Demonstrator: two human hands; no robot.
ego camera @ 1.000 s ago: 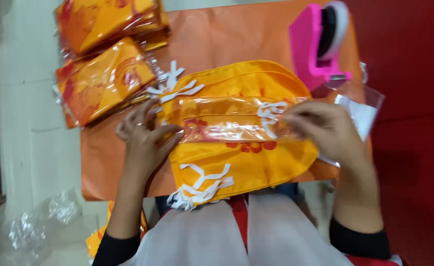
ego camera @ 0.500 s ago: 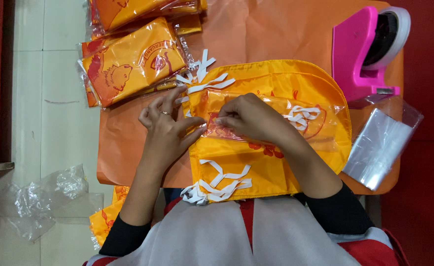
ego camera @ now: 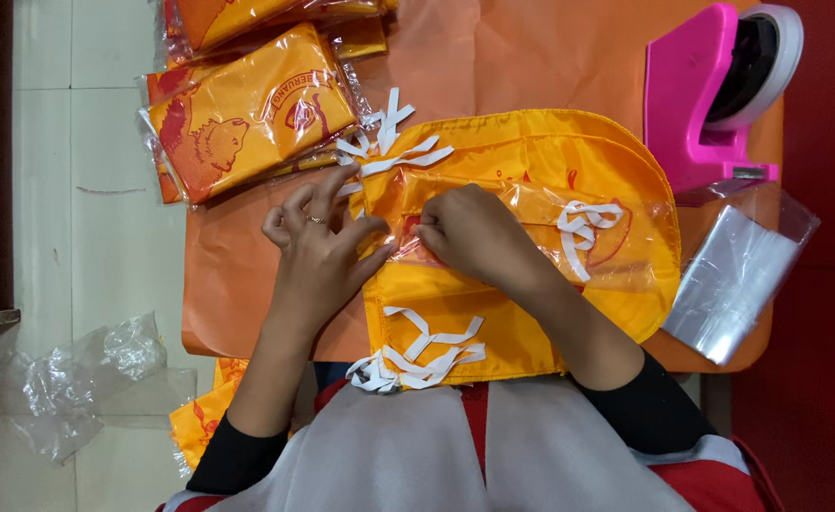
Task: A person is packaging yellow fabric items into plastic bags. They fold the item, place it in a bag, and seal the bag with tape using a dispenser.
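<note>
On the far left, a crumpled clear plastic bag (ego camera: 85, 374) lies on the pale tiled floor (ego camera: 104, 142). Up above it, at the left edge of the orange table cover (ego camera: 237, 294), sits a pile of packed orange cloths (ego camera: 247, 109) in shiny clear wrappers, with red drawings on them.

Next comes the left hand (ego camera: 318, 251). Its fingers are spread and bent, and the thumb and first finger pinch the left edge of a clear plastic sleeve (ego camera: 531, 232). A ring shows on one finger. Just beside it, the right hand (ego camera: 469, 232) lies flat on the same sleeve, with its fingers curled down at the sleeve's left end, pressing it. I cannot tell if those fingers grip anything under them.

The sleeve has a folded orange cloth with white ties inside it. It rests on top of a stack of orange cloths (ego camera: 531, 313) in the middle of the table, right in front of the person. White ties (ego camera: 417, 356) stick out at the stack's near and far left corners.

Farther right stands a pink tape dispenser (ego camera: 702, 95) with a roll of tape. Below it, at the table's right edge, lies a stack of clear plastic bags (ego camera: 735, 284).
</note>
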